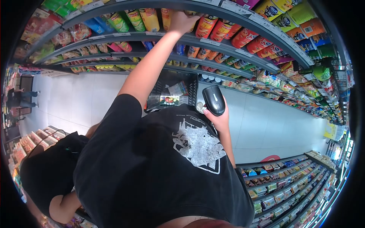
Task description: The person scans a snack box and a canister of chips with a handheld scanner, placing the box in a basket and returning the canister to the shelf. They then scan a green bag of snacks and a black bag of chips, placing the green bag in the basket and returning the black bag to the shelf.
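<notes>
My left hand (183, 22) reaches up to the upper shelf among the snack canisters. Its fingers curl around a yellow canister there, mostly hidden by the hand. Left of it stand more yellow canisters (150, 19), and red canisters (207, 26) line the shelf to its right. Lower down, my right hand (219, 121) is closed around a black handheld barcode scanner (214, 99), held in front of my body. Between my arms is a black shopping basket (154, 85). A clear-and-white packet (178, 89) and a dark green package with a colourful print (170, 100) lie in it.
Curved shelves of packaged snacks (266, 81) run across the front and right. Another person in black (49, 167) is close at my left. Farther left a person (23, 98) stands by the aisle. Pale floor (262, 117) lies between the shelves, with low racks (285, 182) behind me.
</notes>
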A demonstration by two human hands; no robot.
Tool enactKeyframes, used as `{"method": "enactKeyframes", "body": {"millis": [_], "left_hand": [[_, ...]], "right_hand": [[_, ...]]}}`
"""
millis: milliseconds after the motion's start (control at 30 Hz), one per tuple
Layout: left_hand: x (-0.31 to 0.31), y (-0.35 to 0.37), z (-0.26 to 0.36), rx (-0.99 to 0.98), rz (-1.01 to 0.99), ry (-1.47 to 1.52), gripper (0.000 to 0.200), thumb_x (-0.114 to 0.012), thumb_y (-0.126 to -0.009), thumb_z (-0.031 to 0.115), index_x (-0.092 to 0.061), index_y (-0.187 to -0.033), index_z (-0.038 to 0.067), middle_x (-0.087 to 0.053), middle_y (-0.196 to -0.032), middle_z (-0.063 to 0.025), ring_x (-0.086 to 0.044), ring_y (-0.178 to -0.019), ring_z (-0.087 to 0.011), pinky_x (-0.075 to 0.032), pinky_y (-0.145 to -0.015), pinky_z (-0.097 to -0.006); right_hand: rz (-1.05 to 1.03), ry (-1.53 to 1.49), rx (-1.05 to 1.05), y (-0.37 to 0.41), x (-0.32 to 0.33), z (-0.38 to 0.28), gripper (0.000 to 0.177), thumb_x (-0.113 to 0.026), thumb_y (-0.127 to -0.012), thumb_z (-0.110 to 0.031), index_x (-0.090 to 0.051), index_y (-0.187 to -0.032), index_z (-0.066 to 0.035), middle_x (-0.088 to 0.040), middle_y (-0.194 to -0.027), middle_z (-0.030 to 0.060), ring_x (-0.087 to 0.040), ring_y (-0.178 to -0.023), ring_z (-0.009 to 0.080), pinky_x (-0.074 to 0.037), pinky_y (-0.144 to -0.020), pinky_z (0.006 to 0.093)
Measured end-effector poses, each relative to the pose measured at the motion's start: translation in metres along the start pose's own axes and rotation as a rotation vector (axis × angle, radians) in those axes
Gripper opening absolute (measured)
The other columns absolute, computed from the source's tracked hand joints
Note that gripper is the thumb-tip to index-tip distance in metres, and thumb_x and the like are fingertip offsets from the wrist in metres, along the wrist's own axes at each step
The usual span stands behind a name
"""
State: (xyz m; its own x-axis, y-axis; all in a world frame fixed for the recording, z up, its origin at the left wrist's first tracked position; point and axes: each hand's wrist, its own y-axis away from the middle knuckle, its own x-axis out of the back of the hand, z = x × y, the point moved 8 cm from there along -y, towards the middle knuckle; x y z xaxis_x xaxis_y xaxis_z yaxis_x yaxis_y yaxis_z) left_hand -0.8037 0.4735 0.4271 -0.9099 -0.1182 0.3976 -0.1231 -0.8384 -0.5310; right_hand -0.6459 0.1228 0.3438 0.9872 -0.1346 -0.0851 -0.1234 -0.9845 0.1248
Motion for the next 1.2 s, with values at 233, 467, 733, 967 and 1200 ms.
{"method": "enactKeyframes", "body": {"millis": [233, 467, 733, 967, 1200], "left_hand": [[0.003, 0.02, -0.019, 0.131, 0.121, -0.037, 0.049, -0.075, -0.089, 0.032, -0.064, -0.122, -0.003, -0.069, -0.117, -0.0266, -0.065, -0.112, -0.0424, -0.052, -0.097, -0.0445], [0.074, 0.172, -0.08, 0.007, -0.028, 0.051, 0.029, -0.074, -0.088, 0.011, -0.068, -0.115, 0.003, -0.071, -0.106, -0.0122, -0.071, -0.092, -0.0245, -0.057, -0.083, -0.0329], [0.196, 0.43, -0.311, 0.799, 0.048, -0.272, 0.041, -0.069, -0.097, 0.035, -0.062, -0.124, 0.004, -0.068, -0.102, -0.0176, -0.064, -0.096, -0.032, -0.051, -0.09, -0.0432], [0.122, 0.449, -0.332, 0.97, -0.176, -0.106, 0.041, -0.059, -0.104, 0.042, -0.061, -0.113, 0.003, -0.067, -0.09, -0.015, -0.067, -0.086, -0.0295, -0.052, -0.081, -0.0406], [0.037, 0.454, -0.293, 0.933, -0.171, -0.089, 0.039, -0.061, -0.103, 0.039, -0.063, -0.114, 0.002, -0.068, -0.095, -0.0152, -0.066, -0.09, -0.0295, -0.051, -0.083, -0.0413]], "right_hand": [[-0.001, 0.076, -0.028, 0.012, -0.029, 0.004, 0.076, -0.092, -0.073, -0.013, -0.052, -0.137, 0.0, -0.062, -0.12, 0.0071, -0.06, -0.109, 0.0154, -0.048, -0.097, 0.0313], [0.041, 0.086, -0.086, 0.029, -0.06, 0.031, 0.075, -0.091, -0.074, -0.013, -0.052, -0.136, 0.0, -0.063, -0.121, 0.0084, -0.06, -0.11, 0.0157, -0.048, -0.097, 0.0317], [0.111, 0.184, -0.164, 0.054, -0.067, 0.041, 0.078, -0.091, -0.074, -0.014, -0.05, -0.138, 0.001, -0.065, -0.118, 0.0074, -0.062, -0.108, 0.0162, -0.05, -0.096, 0.0324], [0.194, 0.151, -0.134, 0.075, -0.039, 0.048, 0.07, -0.088, -0.075, -0.007, -0.053, -0.136, 0.0, -0.065, -0.113, 0.0052, -0.063, -0.101, 0.0122, -0.051, -0.091, 0.0295], [0.25, 0.02, -0.131, 0.101, 0.045, 0.057, 0.076, -0.091, -0.074, -0.011, -0.051, -0.138, 0.0, -0.062, -0.12, 0.006, -0.059, -0.108, 0.0141, -0.049, -0.095, 0.0306]]}}
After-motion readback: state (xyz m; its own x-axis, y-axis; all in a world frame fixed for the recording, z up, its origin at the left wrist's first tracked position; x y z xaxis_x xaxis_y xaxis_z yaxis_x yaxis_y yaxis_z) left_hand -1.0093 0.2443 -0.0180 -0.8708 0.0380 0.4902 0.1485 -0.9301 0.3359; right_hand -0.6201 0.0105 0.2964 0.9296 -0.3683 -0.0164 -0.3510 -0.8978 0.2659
